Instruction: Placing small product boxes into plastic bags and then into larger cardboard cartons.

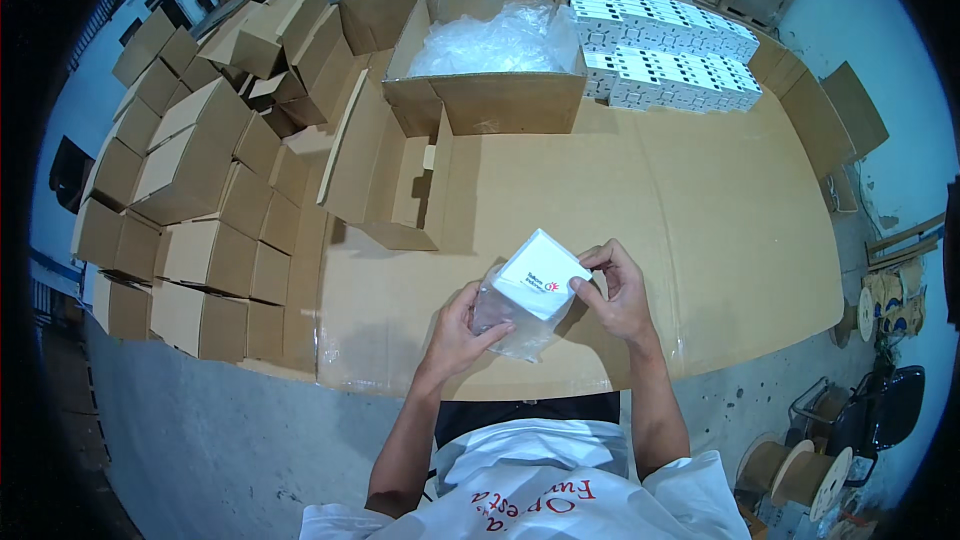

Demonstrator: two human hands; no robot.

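Observation:
A small white box (540,273) with a red and dark print is held tilted above the cardboard-covered table (740,240). Around or against its lower left part is a clear plastic bag (520,342); how far the box sits inside it I cannot tell. My left hand (464,332) is closed on the bag, its thumb across the front. My right hand (617,290) pinches the right corner of the white box between thumb and fingers. Beyond my hands stands an open brown carton (400,230), its inside mostly visible.
A large open carton (510,105) full of clear plastic bags (490,40) stands at the back. Stacked white boxes (680,40) fill the back right. Many folded brown cartons (200,210) pile up on the left. Cable spools (800,470) and a black chair (885,410) are on the floor at right.

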